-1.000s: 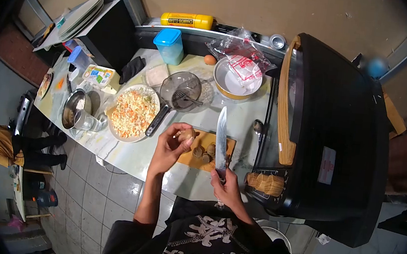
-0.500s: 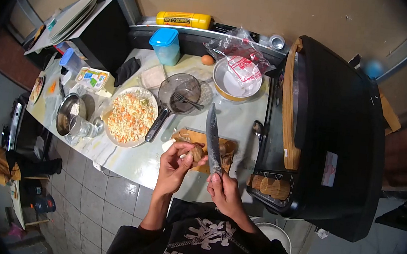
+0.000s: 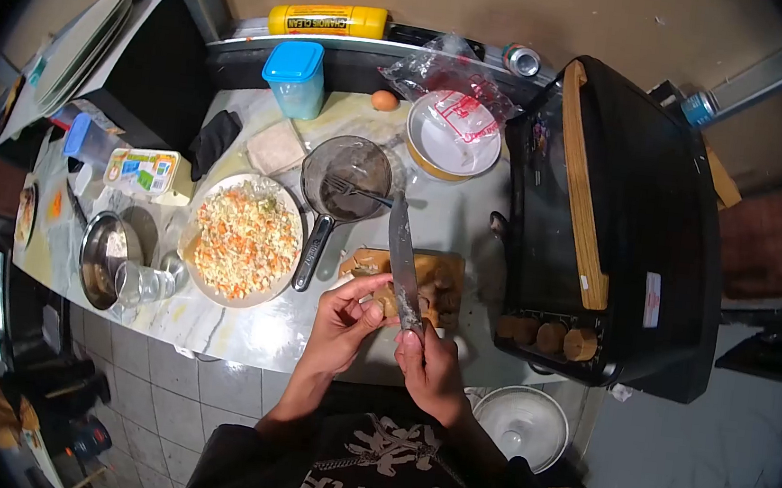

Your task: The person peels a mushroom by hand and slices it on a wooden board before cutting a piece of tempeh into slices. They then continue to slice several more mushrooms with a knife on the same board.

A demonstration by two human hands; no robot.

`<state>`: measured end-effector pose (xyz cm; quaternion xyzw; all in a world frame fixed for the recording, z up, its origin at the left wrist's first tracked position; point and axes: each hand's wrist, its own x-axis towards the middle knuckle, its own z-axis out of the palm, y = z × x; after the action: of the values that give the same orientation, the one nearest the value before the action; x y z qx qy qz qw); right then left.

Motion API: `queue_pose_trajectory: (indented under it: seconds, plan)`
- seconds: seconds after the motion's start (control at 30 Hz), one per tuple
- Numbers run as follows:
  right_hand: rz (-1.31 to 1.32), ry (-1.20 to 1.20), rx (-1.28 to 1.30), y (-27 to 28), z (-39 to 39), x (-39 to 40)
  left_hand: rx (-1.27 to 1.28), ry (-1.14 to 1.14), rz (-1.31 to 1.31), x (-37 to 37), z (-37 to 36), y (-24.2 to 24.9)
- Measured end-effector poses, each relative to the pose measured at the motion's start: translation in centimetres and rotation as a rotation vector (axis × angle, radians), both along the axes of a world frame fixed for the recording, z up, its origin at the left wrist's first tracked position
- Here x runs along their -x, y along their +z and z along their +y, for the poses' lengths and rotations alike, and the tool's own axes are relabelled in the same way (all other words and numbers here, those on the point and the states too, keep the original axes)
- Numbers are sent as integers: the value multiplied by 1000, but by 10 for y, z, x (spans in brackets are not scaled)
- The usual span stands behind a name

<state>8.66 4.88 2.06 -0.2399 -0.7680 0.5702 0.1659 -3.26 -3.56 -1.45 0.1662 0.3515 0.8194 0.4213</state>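
Note:
A small brownish piece of food [image 3: 386, 303] is pinched in the fingers of my left hand [image 3: 343, 323]. My right hand [image 3: 426, 362] grips the handle of a large knife [image 3: 402, 245], its blade pointing up and away from me, close beside the piece. Below both hands lies a wooden cutting board [image 3: 454, 275] with brown pieces and peelings on it. To the left stands a plate [image 3: 296, 267] heaped with chopped white and orange food, next to a dark pan [image 3: 347, 158] with a fork in it.
A toaster oven [image 3: 641, 223] stands at the right. Behind are a white bowl [image 3: 439, 149] with plastic film, an egg [image 3: 384, 100] and a blue-lidded container [image 3: 294, 81]. Farther left are a metal bowl [image 3: 96, 261], a clear cup [image 3: 141, 284] and a tub [image 3: 146, 173].
The view has shifted and turned slightly. The knife blade and the piece in my left hand are now closer together, with the blade partly across the piece.

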Motion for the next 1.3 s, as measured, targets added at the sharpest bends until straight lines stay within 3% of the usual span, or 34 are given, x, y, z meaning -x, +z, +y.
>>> queue_pose_trajectory:
  seconds: [0.43, 0.7, 0.97, 1.3]
  plan:
    - [-12, -110, -45, 18, -27, 17, -14, -23, -98, 16, -13, 8]
    - [51, -57, -68, 16, -16, 12, -87, -96, -132, 13, -3, 19]
    - [131, 88, 36, 9, 4, -5, -83, 35, -69, -12, 2, 21]
    - [218, 164, -124, -5, 17, -17, -11, 275, 183, -44, 6, 15]
